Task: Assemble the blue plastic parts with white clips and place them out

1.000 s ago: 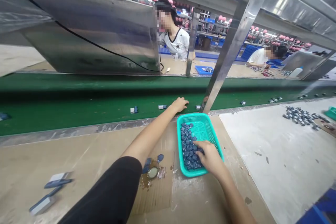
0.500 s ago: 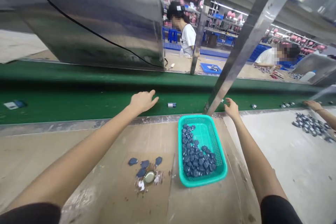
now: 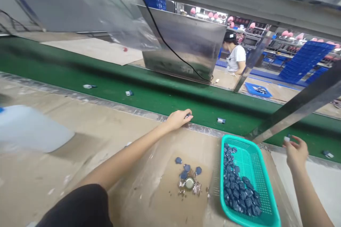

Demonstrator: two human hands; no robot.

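Observation:
My left hand (image 3: 178,118) reaches to the near edge of the green conveyor belt (image 3: 149,94), its fingers curled over a small blue-grey part (image 3: 188,115). My right hand (image 3: 295,150) is raised to the right of a teal basket (image 3: 262,170) and pinches a small white-and-blue part (image 3: 287,138) between thumb and fingers. The basket holds several dark blue parts (image 3: 238,188). Another small part (image 3: 221,120) lies on the belt between my hands.
A few loose blue parts (image 3: 186,167) and a round metal piece (image 3: 189,183) lie on the cardboard-covered bench. More parts (image 3: 129,93) ride the belt to the left. A slanted metal post (image 3: 295,111) crosses above the basket. A person (image 3: 236,58) works across the belt.
The view has swung left. My left hand dropped to the belt's near edge and closed on a part. My right hand drew back from the belt with a small part in its fingers.

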